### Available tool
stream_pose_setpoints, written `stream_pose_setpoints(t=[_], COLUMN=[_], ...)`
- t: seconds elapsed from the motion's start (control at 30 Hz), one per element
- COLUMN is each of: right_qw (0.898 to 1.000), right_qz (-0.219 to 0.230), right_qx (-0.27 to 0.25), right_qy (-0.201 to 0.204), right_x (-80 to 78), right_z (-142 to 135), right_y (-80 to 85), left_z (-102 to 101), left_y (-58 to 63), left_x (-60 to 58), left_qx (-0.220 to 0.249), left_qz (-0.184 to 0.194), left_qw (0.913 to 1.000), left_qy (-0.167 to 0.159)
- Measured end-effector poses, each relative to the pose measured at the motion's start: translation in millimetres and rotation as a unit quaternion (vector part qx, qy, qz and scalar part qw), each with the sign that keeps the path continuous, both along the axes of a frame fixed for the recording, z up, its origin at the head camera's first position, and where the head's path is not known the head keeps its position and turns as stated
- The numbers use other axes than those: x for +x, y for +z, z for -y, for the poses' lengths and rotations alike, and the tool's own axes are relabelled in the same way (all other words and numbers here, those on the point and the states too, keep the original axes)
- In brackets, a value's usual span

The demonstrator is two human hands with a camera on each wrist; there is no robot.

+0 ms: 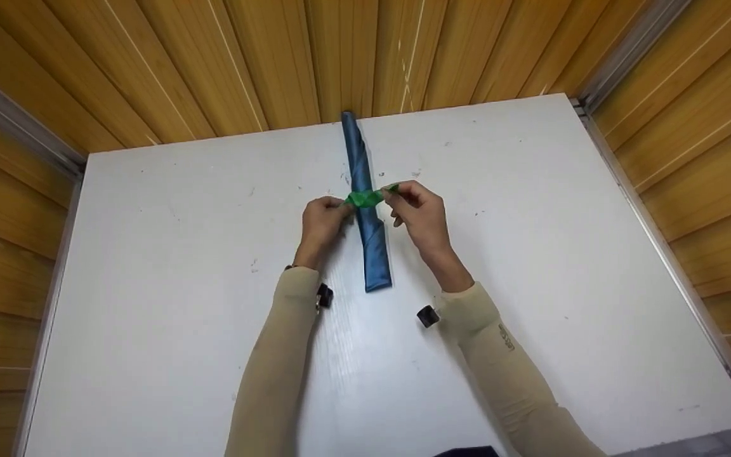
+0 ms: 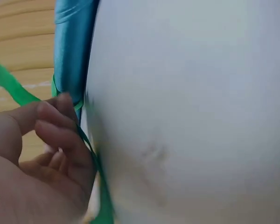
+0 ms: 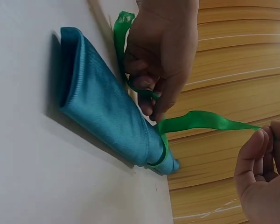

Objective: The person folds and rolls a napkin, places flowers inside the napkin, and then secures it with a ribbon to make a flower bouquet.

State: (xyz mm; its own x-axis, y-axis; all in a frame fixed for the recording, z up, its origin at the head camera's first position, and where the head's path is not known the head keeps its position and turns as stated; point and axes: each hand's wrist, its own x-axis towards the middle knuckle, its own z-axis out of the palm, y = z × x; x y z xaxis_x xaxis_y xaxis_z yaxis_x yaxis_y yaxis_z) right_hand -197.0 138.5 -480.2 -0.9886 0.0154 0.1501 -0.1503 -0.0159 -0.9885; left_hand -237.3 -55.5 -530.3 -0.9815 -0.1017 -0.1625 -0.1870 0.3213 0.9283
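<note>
A rolled blue satin cloth lies lengthwise on the white table, with a green ribbon passing around its middle. On its left side my left hand pinches the ribbon close to the roll. My right hand, to the right of the roll, pinches an end of the ribbon between thumb and fingertips. In the right wrist view the ribbon stretches from the cloth to the right hand. A loose tail hangs past the left hand in the left wrist view.
The white table spreads around the roll on all sides. Wood-panelled walls stand behind and beside it. The far end of the roll reaches the table's back edge. A small black device sits at the right wrist.
</note>
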Motion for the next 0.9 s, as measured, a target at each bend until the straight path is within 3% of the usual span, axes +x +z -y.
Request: stream_pose_setpoints(t=[0.17,0.27,0.37,0.7,0.9], right_qw=[0.999,0.998,0.997,0.991,0.987], right_qz=[0.04,0.059,0.077,0.131,0.154], right_qx=[-0.004,-0.002,0.005,0.03,0.055], right_qy=[0.006,0.006,0.006,-0.009,-0.004], right_x=[9.5,12.8,14.4,8.4,-2.9], right_z=[-4,-7,-10,-12,-14], right_y=[-10.4,-16.0,-20.7,-35.1,-41.3], left_z=[1,-1,-3,-9,-8], left_y=[-1.8,-2.0,-2.0,-4.2,-7.4], left_x=[-1.1,-2.3,-3.1,-2.5,-3.4], left_qx=[0.104,0.132,0.133,0.049,0.077], left_qz=[0.033,0.044,0.046,0.019,0.02], left_qw=[0.9938,0.9891,0.9884,0.997,0.9957], left_qy=[0.021,0.047,0.058,0.057,0.047])
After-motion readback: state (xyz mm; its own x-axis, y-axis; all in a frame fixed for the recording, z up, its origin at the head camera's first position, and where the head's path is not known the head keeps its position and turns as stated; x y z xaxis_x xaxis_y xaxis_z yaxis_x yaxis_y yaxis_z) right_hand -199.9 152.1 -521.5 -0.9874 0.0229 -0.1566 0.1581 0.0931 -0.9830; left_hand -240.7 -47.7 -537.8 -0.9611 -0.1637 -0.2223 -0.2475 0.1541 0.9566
